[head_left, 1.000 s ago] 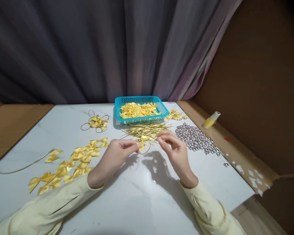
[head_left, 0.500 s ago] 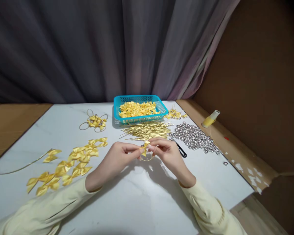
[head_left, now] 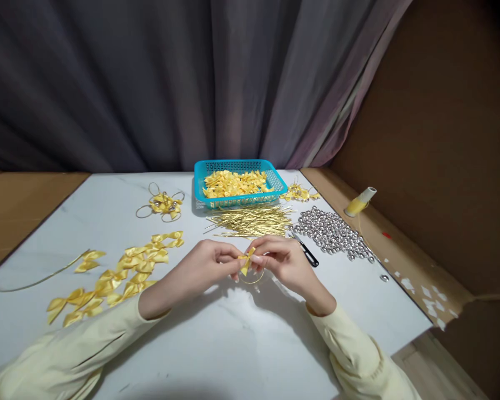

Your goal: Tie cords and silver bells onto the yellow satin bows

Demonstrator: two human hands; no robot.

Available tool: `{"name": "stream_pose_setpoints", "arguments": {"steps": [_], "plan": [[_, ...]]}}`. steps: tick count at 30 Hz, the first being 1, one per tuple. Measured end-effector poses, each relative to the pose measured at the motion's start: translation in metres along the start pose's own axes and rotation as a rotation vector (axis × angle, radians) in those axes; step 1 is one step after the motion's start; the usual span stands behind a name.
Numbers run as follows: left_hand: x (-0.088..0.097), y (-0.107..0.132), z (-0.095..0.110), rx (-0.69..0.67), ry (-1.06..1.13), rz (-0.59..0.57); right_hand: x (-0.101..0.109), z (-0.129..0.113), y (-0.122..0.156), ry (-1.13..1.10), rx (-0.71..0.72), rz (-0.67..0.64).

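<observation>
A small yellow ribbon bow point(head_left: 246, 263) with a thin gold wire loop hanging under it is pinched between both my hands, just above the white table point(head_left: 233, 333). My left hand point(head_left: 204, 269) grips its left side with closed fingers. My right hand point(head_left: 285, 261) pinches its right side, fingers closed too. Both wrists come out of pale yellow sleeves.
A teal basket point(head_left: 239, 169) of yellow bows stands at the back, with a heap of gold wire ties point(head_left: 250, 220) in front of it. Silver bells point(head_left: 331, 233) and a black snipper point(head_left: 307, 254) lie right. Loose bows point(head_left: 120, 272) lie left, finished bows point(head_left: 163, 204) behind. A yellow spool point(head_left: 358, 203) sits on cardboard.
My hands have come closer together and drawn slightly toward me with the bow. The right hand, apart a second ago, now pinches the bow. The black snipper has come into view.
</observation>
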State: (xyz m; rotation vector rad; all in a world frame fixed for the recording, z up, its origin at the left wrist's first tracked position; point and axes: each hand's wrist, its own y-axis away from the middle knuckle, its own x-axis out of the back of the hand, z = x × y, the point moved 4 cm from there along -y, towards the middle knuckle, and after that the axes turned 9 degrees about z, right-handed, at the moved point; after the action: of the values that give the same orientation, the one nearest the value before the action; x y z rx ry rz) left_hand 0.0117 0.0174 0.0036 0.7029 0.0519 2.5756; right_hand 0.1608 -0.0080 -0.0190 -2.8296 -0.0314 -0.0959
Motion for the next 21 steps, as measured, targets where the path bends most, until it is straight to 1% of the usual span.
{"name": "stream_pose_setpoints", "arguments": {"steps": [4,6,16,21], "plan": [[-0.0019,-0.0017,-0.0036,0.035,0.062,-0.064,-0.0003,-0.0029,0.0009,0.134,0.084,0.001],[-0.0024,-0.0026,-0.0047,0.038,0.075,-0.084,-0.0003,-0.0042,0.0012,0.149,0.103,0.010],[-0.0019,-0.0051,-0.0036,0.021,0.064,-0.115,-0.0009,-0.0045,0.0013,0.108,0.089,0.026],[-0.0022,-0.0063,-0.0041,0.000,0.117,-0.127,-0.0012,-0.0020,0.0019,0.088,0.073,0.025]]}}
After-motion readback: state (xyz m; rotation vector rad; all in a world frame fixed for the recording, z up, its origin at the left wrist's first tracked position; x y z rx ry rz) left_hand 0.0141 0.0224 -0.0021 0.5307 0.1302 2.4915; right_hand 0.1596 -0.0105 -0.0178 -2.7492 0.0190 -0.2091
